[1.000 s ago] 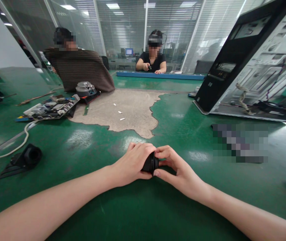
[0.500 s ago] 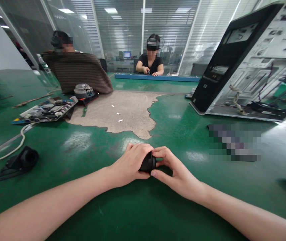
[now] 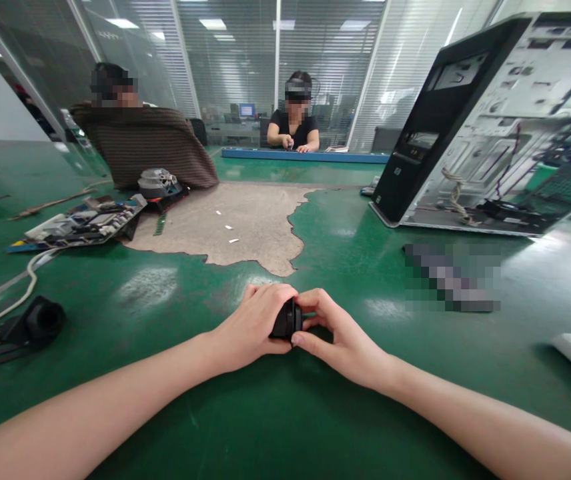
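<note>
Both of my hands meet over the green table (image 3: 315, 413) just in front of me. My left hand (image 3: 250, 327) is curled round a small black round part (image 3: 285, 320), which shows only between the two hands. My right hand (image 3: 338, 337) pinches the same black part from the right side with thumb and fingers. Most of the part is hidden by my fingers, so its shape is unclear.
An open computer case (image 3: 485, 133) lies at the right. A black part on a flat base (image 3: 25, 327) and a white cable (image 3: 10, 293) lie at the left, circuit boards (image 3: 85, 223) beyond. A worn bare patch (image 3: 235, 223) marks the table. Two people sit at the far side.
My hands keep their hold on the black part and have barely shifted. The view has drifted a little to the right, so everything sits slightly further left.
</note>
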Available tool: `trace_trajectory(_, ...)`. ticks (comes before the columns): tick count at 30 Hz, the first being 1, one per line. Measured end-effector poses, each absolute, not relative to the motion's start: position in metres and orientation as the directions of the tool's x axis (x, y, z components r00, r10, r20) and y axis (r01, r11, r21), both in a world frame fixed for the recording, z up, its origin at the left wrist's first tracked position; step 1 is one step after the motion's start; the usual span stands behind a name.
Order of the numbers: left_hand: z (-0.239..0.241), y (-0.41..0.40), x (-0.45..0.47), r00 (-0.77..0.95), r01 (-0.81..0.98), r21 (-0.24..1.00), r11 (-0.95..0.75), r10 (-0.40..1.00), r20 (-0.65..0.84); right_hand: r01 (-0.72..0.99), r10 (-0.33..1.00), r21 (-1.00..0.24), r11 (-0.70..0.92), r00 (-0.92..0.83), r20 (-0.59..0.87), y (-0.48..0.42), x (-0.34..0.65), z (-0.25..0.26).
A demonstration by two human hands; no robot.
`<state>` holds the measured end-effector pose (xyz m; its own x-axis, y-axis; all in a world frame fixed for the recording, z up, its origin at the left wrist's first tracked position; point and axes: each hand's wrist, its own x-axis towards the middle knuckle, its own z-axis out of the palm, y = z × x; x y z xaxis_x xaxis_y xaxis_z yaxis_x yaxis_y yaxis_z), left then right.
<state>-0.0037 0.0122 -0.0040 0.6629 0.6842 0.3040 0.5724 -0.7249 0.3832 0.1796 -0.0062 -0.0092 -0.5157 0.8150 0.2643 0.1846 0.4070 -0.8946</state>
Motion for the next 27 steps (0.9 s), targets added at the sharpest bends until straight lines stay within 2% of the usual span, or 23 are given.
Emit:
trace_trajectory(6, -0.0078, 0.0131, -0.0029, 0.656, 0.562, 0.385, -0.732, 0.678, 0.332, 0.17, 0.818, -0.874, 0.456, -0.466, 0.336, -0.005, 0.1787, -0.0091)
trace_trajectory(13, -0.0082, 0.0137, -0.0029, 0.65, 0.572, 0.394, -0.719, 0.691, 0.317, 0.19, 0.852, -0.92, 0.343, -0.474, 0.221, -0.0054, 0.1793, -0.0099)
trace_trajectory(18, -0.0026, 0.0121, -0.0024, 0.665, 0.58, 0.385, -0.717, 0.691, 0.285, 0.182, 0.811, -0.878, 0.442, -0.498, 0.306, -0.0076, 0.1821, -0.0078)
trace_trajectory(22, -0.0033, 0.0122, -0.0017, 0.656, 0.579, 0.388, -0.717, 0.693, 0.299, 0.176, 0.823, -0.875, 0.452, -0.461, 0.332, -0.0055, 0.1808, -0.0084)
trace_trajectory(27, -0.008, 0.0132, -0.0027, 0.655, 0.563, 0.373, -0.737, 0.674, 0.343, 0.171, 0.859, -0.934, 0.313, -0.471, 0.201, -0.0027, 0.1786, -0.0107)
